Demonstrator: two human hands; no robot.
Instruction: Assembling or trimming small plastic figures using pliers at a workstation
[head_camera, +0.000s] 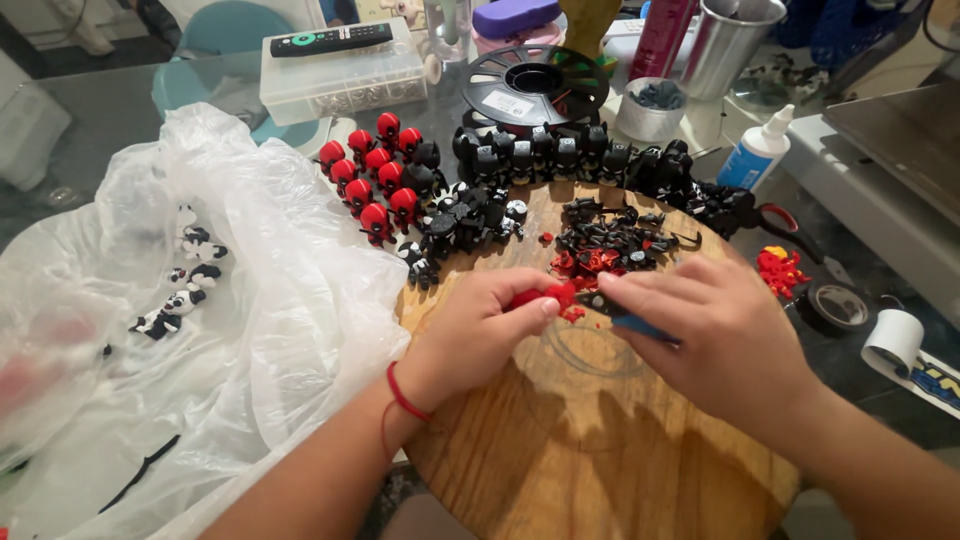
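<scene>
Trimming a small red part over a round wooden board

I am pinching a small red plastic piece (540, 296) between the thumb and fingertips of my left hand (478, 335), holding it just above the far half of the wooden board (560, 440), while my right hand (715, 335) is closed around a blue-handled cutter (625, 318) whose tip is meeting the red piece. Red scraps (574, 314) are lying on the board right under the piece, and a heap of loose black and red parts (605, 245) is sitting just beyond my fingers. Rows of red figurines (375, 180) and black figurines (560, 155) are standing along the board's far edge. A crumpled clear plastic bag (220, 300) is spreading out to my left, with a few black-and-white figurines (185, 290) lying on it.
</scene>
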